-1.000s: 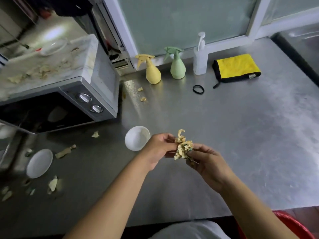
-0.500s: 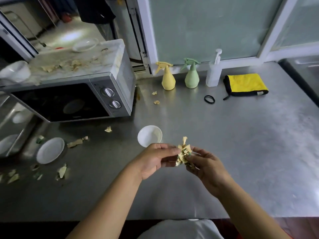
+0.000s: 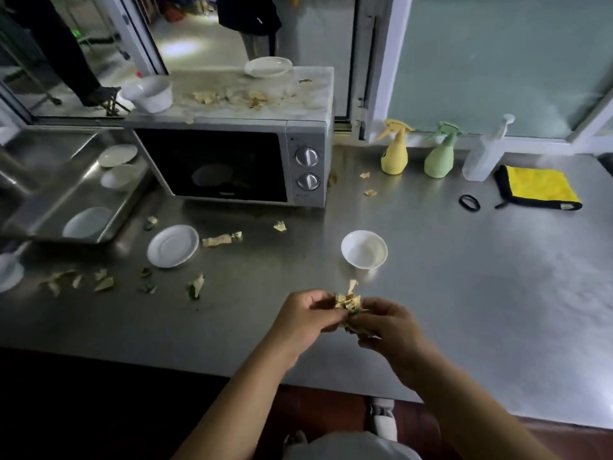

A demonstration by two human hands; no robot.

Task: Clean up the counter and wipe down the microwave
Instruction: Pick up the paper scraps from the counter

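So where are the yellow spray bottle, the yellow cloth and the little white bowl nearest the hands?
yellow spray bottle (image 3: 394, 159): head view, on its rounded body.
yellow cloth (image 3: 539, 188): head view, on the middle of its yellow face.
white bowl (image 3: 364, 250): head view, on the inside of the bowl.

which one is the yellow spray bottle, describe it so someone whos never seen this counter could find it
Start at the microwave on the steel counter and look right along the back edge. Three bottles stand in a row; the yellow spray bottle is the nearest to the microwave. Its neighbour, the green spray bottle, has the same shape, and the clear pump bottle has no trigger.
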